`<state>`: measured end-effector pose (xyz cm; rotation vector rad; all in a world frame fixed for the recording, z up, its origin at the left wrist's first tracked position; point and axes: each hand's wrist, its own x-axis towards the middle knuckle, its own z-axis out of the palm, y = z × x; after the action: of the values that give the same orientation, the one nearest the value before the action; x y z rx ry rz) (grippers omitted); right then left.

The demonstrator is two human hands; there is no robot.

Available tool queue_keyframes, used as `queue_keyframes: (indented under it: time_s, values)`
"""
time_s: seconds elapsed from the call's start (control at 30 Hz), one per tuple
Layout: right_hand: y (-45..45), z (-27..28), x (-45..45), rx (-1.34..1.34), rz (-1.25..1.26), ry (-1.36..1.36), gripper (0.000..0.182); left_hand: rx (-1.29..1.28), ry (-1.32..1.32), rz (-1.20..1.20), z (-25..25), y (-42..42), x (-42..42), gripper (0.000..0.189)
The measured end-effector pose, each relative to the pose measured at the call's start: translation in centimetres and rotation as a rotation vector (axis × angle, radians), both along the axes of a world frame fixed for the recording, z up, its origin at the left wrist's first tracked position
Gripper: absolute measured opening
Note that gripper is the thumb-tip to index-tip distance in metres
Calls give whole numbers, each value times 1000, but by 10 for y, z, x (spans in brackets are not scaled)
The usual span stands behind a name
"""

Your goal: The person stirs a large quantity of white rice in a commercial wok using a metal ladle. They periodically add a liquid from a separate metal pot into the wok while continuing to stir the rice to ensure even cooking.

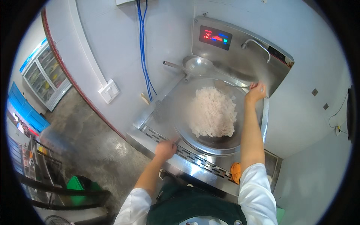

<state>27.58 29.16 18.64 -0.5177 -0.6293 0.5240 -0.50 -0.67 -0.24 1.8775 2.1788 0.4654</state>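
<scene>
A large metal wok [197, 142] sits in the stainless-steel stove, with a heap of pale, flat pieces of food [213, 112] in it, veiled by steam. My right hand [256, 92] is above the wok's far right side, its fingers closed around the handle of a ladle [223, 85]. The ladle's bowl rests near the far edge of the heap. My left hand [166, 149] lies at the slotted front strip of the stove, near the wok's left rim, fingers curled. Steam and blur hide what its fingertips touch.
Behind the wok, a strainer or pan [199, 66] with a long handle rests at the back left corner. A faucet [257, 42] and a lit control panel [215, 37] are on the backsplash. An orange cloth [235, 172] lies at the front right. Blue cables [143, 50] hang on the wall.
</scene>
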Motion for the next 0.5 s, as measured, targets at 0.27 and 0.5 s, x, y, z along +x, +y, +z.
queue_keyframes:
  time_s: [0.27, 0.5]
  values:
    - [-32, -71, 15, -227, 380, -147, 29, -1, -6, -28, -13, 0, -5, 56]
    - [-149, -39, 38, -174, 659, -386, 32, -24, -29, -7, -4, -3, -3, 50]
